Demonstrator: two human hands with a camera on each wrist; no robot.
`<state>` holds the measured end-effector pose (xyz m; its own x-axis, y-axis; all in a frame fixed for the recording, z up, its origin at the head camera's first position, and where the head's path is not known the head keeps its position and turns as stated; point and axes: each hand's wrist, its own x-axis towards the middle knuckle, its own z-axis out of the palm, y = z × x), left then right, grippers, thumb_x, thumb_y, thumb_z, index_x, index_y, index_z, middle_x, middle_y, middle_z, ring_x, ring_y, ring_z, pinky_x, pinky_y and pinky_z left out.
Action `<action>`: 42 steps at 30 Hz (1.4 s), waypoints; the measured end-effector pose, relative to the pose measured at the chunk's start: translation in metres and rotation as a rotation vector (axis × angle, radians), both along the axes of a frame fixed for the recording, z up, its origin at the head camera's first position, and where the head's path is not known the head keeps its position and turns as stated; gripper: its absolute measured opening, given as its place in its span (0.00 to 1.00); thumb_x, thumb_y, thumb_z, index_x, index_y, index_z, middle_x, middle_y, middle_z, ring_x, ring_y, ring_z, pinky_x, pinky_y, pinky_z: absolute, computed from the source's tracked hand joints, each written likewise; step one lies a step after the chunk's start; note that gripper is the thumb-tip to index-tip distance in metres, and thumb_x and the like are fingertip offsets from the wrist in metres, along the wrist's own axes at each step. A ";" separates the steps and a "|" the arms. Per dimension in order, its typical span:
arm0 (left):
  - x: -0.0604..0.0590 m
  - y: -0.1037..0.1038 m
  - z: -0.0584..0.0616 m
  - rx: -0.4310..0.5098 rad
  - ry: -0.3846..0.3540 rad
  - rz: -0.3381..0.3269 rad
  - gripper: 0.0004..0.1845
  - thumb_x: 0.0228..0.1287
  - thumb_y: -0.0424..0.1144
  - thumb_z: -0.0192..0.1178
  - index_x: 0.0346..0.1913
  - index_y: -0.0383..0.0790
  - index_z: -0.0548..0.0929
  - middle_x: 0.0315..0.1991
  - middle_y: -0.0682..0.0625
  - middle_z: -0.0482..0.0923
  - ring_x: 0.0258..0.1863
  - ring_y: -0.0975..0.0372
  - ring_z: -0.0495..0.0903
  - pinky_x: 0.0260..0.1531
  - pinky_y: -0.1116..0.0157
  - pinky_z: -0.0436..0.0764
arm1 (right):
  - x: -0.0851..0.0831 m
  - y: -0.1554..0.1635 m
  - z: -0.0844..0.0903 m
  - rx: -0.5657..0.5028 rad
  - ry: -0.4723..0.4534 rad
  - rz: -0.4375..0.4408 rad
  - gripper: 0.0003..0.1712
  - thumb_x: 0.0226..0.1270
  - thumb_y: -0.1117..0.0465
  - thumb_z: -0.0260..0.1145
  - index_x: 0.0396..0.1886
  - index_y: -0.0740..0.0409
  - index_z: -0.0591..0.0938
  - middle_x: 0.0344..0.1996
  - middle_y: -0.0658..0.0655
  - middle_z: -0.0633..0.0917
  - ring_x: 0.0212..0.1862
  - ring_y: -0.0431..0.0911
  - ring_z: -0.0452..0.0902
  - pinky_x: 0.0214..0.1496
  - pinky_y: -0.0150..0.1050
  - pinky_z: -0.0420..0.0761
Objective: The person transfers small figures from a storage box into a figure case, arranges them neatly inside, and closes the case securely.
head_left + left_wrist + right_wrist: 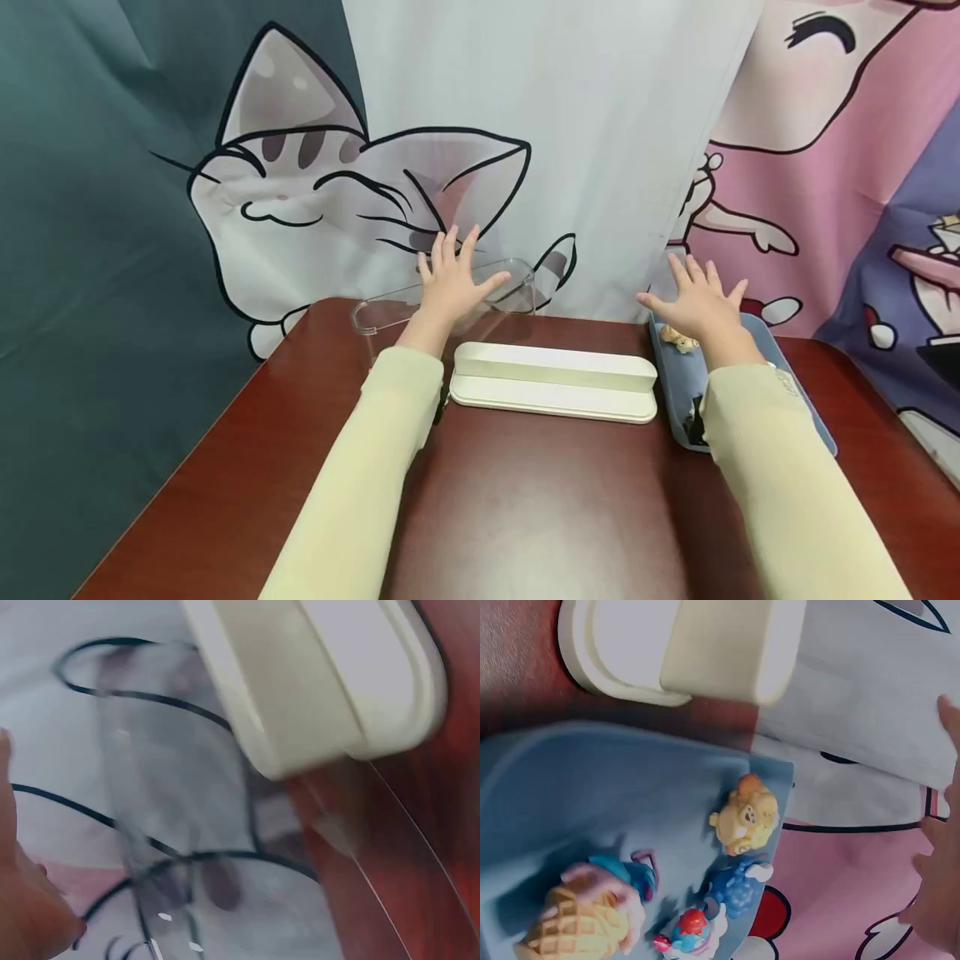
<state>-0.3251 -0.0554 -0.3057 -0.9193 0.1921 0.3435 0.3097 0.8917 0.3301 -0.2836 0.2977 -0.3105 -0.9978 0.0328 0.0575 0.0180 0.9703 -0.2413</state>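
My left hand (448, 287) is raised with its fingers spread and holds nothing. It overlaps a clear plastic cover (384, 312) in the head view, near the table's back edge. My right hand (701, 310), also spread and holding nothing, is over a blue tray (673, 379). Between the hands lies a cream two-step stand (555, 393). Small figurines sit in the tray in the right wrist view: a tan animal figurine (746, 815), a blue one (733, 891), one with a red top (694, 932), and one with a waffle cone (581, 922). My right sleeve hides part of the tray.
Everything stands on a dark reddish-brown table (525, 500). Directly behind it hangs a cartoon-printed curtain (615, 167). Near the tray's front end lies a small black item (696, 423), partly covered by the sleeve.
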 end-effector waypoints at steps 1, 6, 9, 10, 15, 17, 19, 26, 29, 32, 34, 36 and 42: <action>0.005 0.001 -0.002 0.030 0.032 -0.029 0.44 0.58 0.68 0.48 0.73 0.57 0.47 0.72 0.46 0.41 0.70 0.51 0.38 0.62 0.43 0.41 | 0.003 0.005 -0.001 -0.007 0.003 0.000 0.56 0.57 0.23 0.42 0.74 0.52 0.41 0.70 0.69 0.45 0.69 0.66 0.32 0.55 0.72 0.26; 0.034 -0.004 -0.020 0.227 0.123 -0.114 0.31 0.61 0.55 0.56 0.65 0.50 0.65 0.64 0.46 0.57 0.63 0.52 0.53 0.59 0.50 0.56 | 0.019 0.023 -0.004 -0.038 0.069 -0.036 0.44 0.63 0.34 0.50 0.71 0.55 0.57 0.63 0.72 0.62 0.61 0.68 0.54 0.53 0.67 0.50; 0.046 -0.013 -0.038 0.338 0.075 -0.106 0.27 0.61 0.53 0.58 0.61 0.47 0.69 0.57 0.47 0.65 0.58 0.53 0.61 0.55 0.52 0.63 | 0.028 0.033 -0.003 -0.050 0.097 -0.052 0.39 0.65 0.38 0.51 0.68 0.57 0.62 0.61 0.73 0.65 0.58 0.69 0.58 0.51 0.66 0.54; 0.048 -0.016 -0.044 0.367 0.050 -0.098 0.27 0.61 0.52 0.58 0.60 0.45 0.70 0.55 0.47 0.67 0.57 0.54 0.62 0.54 0.52 0.65 | 0.031 0.036 -0.003 -0.056 0.099 -0.053 0.39 0.65 0.38 0.51 0.68 0.57 0.63 0.61 0.72 0.66 0.59 0.69 0.58 0.51 0.66 0.54; 0.056 -0.026 -0.074 0.489 -0.107 -0.071 0.25 0.61 0.50 0.60 0.57 0.42 0.73 0.51 0.46 0.71 0.52 0.54 0.69 0.50 0.53 0.69 | 0.047 0.053 -0.007 -0.112 0.053 -0.068 0.39 0.66 0.38 0.48 0.66 0.61 0.64 0.60 0.74 0.66 0.58 0.71 0.58 0.54 0.69 0.52; 0.057 -0.029 -0.086 0.539 -0.163 -0.055 0.26 0.59 0.50 0.62 0.57 0.41 0.73 0.50 0.45 0.72 0.50 0.54 0.71 0.49 0.55 0.70 | 0.052 0.058 -0.008 -0.120 0.029 -0.070 0.38 0.67 0.38 0.48 0.64 0.62 0.65 0.58 0.75 0.68 0.56 0.70 0.61 0.52 0.68 0.57; 0.057 -0.031 -0.095 0.598 -0.205 -0.045 0.27 0.58 0.49 0.63 0.57 0.40 0.73 0.48 0.45 0.74 0.47 0.55 0.73 0.48 0.56 0.70 | 0.057 0.062 -0.009 -0.116 0.003 -0.058 0.38 0.67 0.38 0.48 0.62 0.63 0.66 0.55 0.74 0.71 0.53 0.68 0.66 0.48 0.66 0.63; 0.052 -0.036 -0.113 0.708 -0.325 -0.078 0.31 0.56 0.47 0.65 0.61 0.39 0.71 0.55 0.44 0.73 0.53 0.54 0.73 0.52 0.56 0.71 | 0.068 0.069 -0.015 -0.117 -0.089 -0.012 0.35 0.66 0.41 0.52 0.56 0.68 0.72 0.47 0.72 0.77 0.42 0.60 0.74 0.39 0.56 0.72; 0.050 -0.037 -0.120 0.720 -0.398 -0.099 0.33 0.56 0.47 0.65 0.63 0.40 0.69 0.60 0.44 0.70 0.57 0.54 0.71 0.53 0.56 0.71 | 0.071 0.069 -0.018 -0.125 -0.122 -0.002 0.36 0.65 0.40 0.55 0.55 0.69 0.72 0.46 0.73 0.77 0.42 0.59 0.74 0.39 0.55 0.73; 0.049 -0.038 -0.124 0.738 -0.424 -0.119 0.34 0.55 0.47 0.66 0.64 0.40 0.68 0.61 0.44 0.69 0.59 0.54 0.69 0.54 0.56 0.70 | 0.074 0.068 -0.019 -0.156 -0.152 -0.007 0.39 0.64 0.38 0.54 0.56 0.71 0.71 0.45 0.73 0.77 0.43 0.61 0.73 0.40 0.57 0.73; 0.049 -0.039 -0.127 0.754 -0.423 -0.128 0.36 0.55 0.46 0.67 0.65 0.40 0.67 0.61 0.43 0.69 0.59 0.53 0.69 0.55 0.56 0.70 | 0.079 0.067 -0.021 -0.197 -0.172 -0.026 0.41 0.65 0.37 0.53 0.58 0.71 0.69 0.46 0.74 0.76 0.46 0.63 0.71 0.42 0.59 0.72; 0.049 -0.040 -0.129 0.765 -0.422 -0.132 0.37 0.54 0.45 0.68 0.65 0.40 0.67 0.61 0.43 0.69 0.59 0.53 0.69 0.55 0.55 0.69 | 0.085 0.067 -0.026 -0.242 -0.184 -0.048 0.41 0.65 0.37 0.51 0.60 0.71 0.67 0.48 0.76 0.74 0.49 0.65 0.68 0.44 0.62 0.71; 0.050 -0.041 -0.131 0.772 -0.448 -0.157 0.40 0.51 0.41 0.70 0.67 0.39 0.64 0.62 0.41 0.67 0.59 0.51 0.68 0.55 0.55 0.70 | 0.096 0.062 -0.043 -0.340 -0.182 -0.091 0.43 0.66 0.36 0.50 0.63 0.69 0.65 0.54 0.78 0.67 0.53 0.69 0.62 0.49 0.67 0.65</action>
<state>-0.2751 -0.0961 -0.4372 -0.9805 0.1909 0.0456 0.1080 0.3306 0.9376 -0.1875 0.3597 -0.3537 -0.9828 0.1087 -0.1494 0.1727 0.8277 -0.5339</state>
